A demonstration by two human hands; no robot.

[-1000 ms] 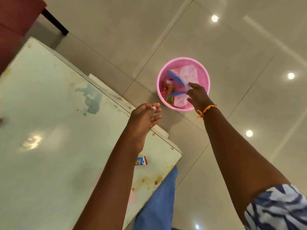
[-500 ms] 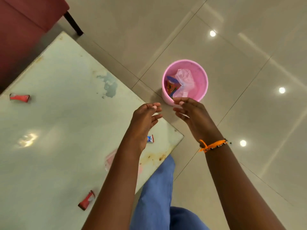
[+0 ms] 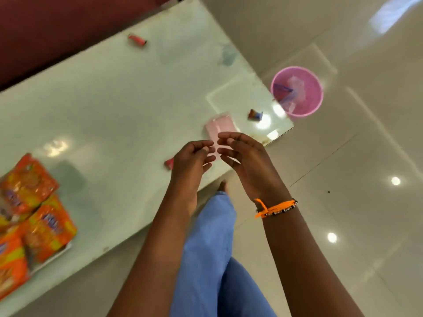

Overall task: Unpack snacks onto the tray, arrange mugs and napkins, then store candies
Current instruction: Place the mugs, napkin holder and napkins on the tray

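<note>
My left hand [image 3: 192, 157] and my right hand [image 3: 243, 156] hover close together over the near edge of the pale green table [image 3: 109, 99]. Their fingers are loosely curled and apart, with nothing visibly held. Just beyond the fingertips a pale pink flat packet [image 3: 220, 125] lies on the table, blurred. Small wrapped candies lie scattered: a red one [image 3: 137, 40] at the far side, a blue and brown one [image 3: 256, 115] near the right corner, and a red one [image 3: 169, 163] partly hidden by my left hand. Orange snack packets [image 3: 34, 213] are piled on a white tray [image 3: 53, 253] at the lower left.
A pink bucket [image 3: 297, 91] with wrappers and plastic inside stands on the glossy tiled floor beyond the table's right corner. A dark red sofa [image 3: 45, 30] runs along the table's far side. My legs in blue trousers [image 3: 212, 248] are below the hands.
My right hand left the pink bucket and came back beside my left hand over the table's edge. The view swung left, bringing the snack packets and tray into sight.
</note>
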